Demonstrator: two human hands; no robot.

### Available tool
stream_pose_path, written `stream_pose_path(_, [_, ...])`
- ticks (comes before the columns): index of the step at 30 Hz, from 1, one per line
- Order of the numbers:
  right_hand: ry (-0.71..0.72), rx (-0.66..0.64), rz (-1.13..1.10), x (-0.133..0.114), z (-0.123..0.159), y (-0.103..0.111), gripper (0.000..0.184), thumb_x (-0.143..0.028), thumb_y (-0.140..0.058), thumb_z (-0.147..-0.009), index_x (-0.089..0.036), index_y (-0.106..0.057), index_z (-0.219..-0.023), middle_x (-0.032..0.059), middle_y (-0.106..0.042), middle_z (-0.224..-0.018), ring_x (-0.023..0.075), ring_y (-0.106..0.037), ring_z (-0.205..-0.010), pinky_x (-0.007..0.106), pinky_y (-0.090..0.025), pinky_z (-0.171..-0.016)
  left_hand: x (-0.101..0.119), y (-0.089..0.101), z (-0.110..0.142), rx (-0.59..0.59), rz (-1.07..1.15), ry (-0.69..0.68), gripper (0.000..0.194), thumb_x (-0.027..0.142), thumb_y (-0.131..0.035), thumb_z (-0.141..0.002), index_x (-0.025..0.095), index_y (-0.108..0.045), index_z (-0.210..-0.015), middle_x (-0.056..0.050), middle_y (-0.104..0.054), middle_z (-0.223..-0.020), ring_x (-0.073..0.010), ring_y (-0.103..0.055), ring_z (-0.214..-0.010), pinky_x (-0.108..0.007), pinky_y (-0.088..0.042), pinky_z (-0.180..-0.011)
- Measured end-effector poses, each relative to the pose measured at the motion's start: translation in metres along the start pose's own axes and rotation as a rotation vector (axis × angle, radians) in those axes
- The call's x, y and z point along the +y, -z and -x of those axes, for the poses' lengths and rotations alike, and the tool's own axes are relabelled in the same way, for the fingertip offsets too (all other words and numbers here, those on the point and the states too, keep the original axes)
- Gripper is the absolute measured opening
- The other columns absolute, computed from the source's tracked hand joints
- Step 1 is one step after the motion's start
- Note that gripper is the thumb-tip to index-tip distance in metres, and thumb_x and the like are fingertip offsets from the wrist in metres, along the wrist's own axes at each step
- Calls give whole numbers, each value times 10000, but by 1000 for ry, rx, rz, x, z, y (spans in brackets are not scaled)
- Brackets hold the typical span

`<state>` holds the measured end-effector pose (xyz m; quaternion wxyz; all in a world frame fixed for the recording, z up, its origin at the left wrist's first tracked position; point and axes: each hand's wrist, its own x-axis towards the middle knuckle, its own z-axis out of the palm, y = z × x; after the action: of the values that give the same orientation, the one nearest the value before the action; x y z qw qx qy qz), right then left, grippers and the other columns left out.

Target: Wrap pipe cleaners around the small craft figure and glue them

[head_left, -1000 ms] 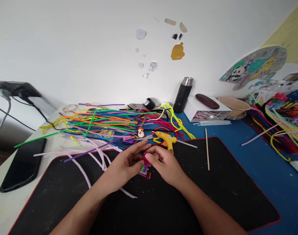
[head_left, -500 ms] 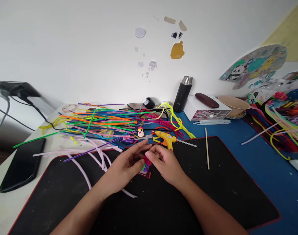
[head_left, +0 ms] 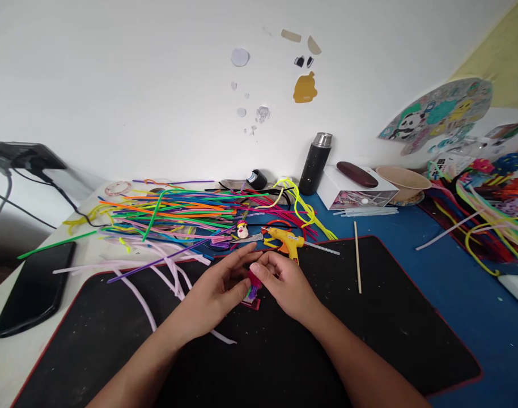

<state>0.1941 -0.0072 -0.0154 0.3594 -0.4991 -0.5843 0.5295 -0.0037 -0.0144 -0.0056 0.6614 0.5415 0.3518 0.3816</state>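
Pipe cleaners [head_left: 174, 212] left of glue gun [head_left: 290, 240], stick [head_left: 358, 258] right of it
Nearer than the gun, left hand [head_left: 216, 292] and right hand [head_left: 288, 286] pinch a partly hidden magenta-purple-green piece [head_left: 253, 290].

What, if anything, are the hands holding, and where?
A small fuzzy piece: the right hand pinches its magenta end; the left hand is at its green side, contact unclear.
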Motion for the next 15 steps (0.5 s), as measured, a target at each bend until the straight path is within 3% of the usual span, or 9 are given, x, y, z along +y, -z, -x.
stream_pose_path(6, [4, -9, -45, -1, 0, 1, 372, -567, -695, -961, -222, -617, -845, -11, -598, -716, 170, -537, -652, 313, -417, -625, 4, 1, 1, -40, 46, 31, 676, 317, -774, -964, 323, -530, -1594, -133, -539, -1657, -367, -598, -1426, -429, -630, -997])
stream_pose_path(11, [42, -14, -101, -4, 0, 3, 359, -565, -701, -964, -214, -662, -899, -14, -598, -735, 161, -540, -652, 309, -445, -634, 9, 1, 2, -121, 94, 39, 817, 233, -870, -881, 390, -507, -1596, -111, -521, -1668, -339, -563, -1454, -372, -614, -991])
stream_pose_path(15, [56, -8, -136, -8, 1, 3, 357, -560, -702, -960, -213, -659, -888, -41, -535, -693, 132, -467, -594, 284, -421, -585, 11, 1, 3, -141, 102, 64, 795, 196, -874, -872, 407, -543, -1563, -86, -550, -1640, -298, -610, -1389, -359, -589, -1011])
